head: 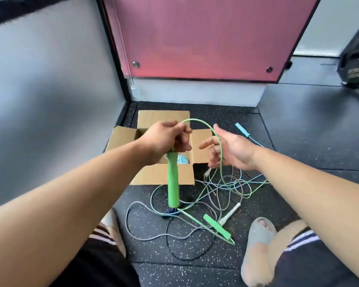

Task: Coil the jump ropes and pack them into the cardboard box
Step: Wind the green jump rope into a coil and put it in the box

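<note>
My left hand (166,137) grips the top of a green jump-rope handle (173,183), which hangs down over the open cardboard box (164,175). The green rope (207,126) arcs from that hand to the right and runs down across the palm of my right hand (228,150), whose fingers are spread and relaxed. The rope's second green handle (216,224) lies on the floor. A tangle of grey, blue and green ropes (226,187) lies on the floor right of the box. Something light blue (181,159) lies inside the box.
A white handle (230,214) and a blue handle (242,129) lie on the speckled black floor. A grey wall stands at the left and a red panel (195,38) behind the box. My slippered foot (257,245) is at the lower right; a dark bag (356,59) sits far right.
</note>
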